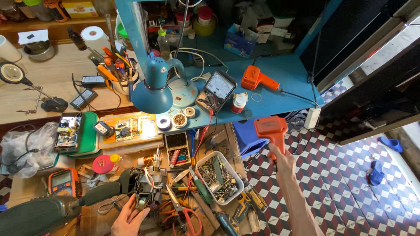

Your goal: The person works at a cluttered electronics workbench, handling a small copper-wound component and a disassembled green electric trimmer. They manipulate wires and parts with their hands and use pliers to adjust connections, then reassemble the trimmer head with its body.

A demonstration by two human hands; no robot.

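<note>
My right hand (282, 161) is closed around the handle of an orange soldering gun (272, 129), holding it up over the tiled floor (350, 175), just off the edge of the blue shelf (288, 87). A second orange gun (256, 78) lies on that shelf, so I count two of them, well apart.

My left hand (129, 218) is low at the bench, fingers curled against a bare motor assembly (146, 188) with loose wires (whether I truly grip it or only steady it, I cannot tell). A dark green tool body (43, 214) runs from the assembly toward the bottom left corner.

Near the assembly sits one clear tub of screws (218, 177), and just below it one pair of red-handled scissors (188, 216). One blue desk lamp (153, 89) leans over the bench. I see two meters: an analog one (216, 91) on the shelf beside the lamp, and an orange digital one (63, 181) at the left. One circuit board (127, 126) lies lit under the lamp, and one cup of pens and tools (116, 70) stands behind it.
</note>
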